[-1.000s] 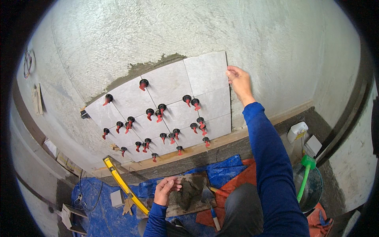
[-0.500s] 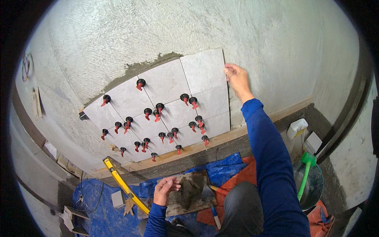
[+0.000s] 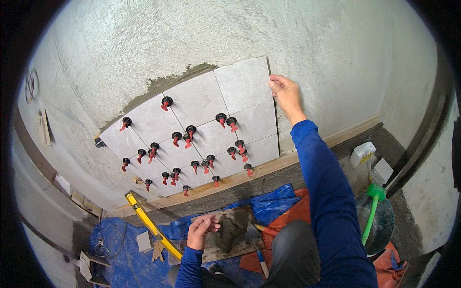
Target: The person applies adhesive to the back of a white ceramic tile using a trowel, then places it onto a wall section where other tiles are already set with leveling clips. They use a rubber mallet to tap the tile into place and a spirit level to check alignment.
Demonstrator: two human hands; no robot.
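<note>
Grey wall tiles (image 3: 194,100) stand in rows on the rough wall, with red and black tile levelling clips (image 3: 166,103) at many of their joints. At the free right edge of the top right tile (image 3: 242,81) is my right hand (image 3: 287,97), its thumb and fingers pinched together against that edge. Whatever lies in the pinch, if anything, is too small to make out. My left hand (image 3: 201,232) hangs low, over the near side of a board with wet grey mortar (image 3: 230,233). Its fingers are curled in toward the thumb, and their contents cannot be seen.
A yellow spirit level (image 3: 152,225) leans at the lower left above a blue tarp (image 3: 125,252). Beside the mortar lies a trowel (image 3: 253,234). On the right, a dark bucket (image 3: 384,228) has a green-handled brush (image 3: 373,211) across it, near a white container (image 3: 362,154).
The view has shifted slightly, so the tiles appear a little farther left. Both hands keep nearly the same pose, the right still at the tile's edge.
</note>
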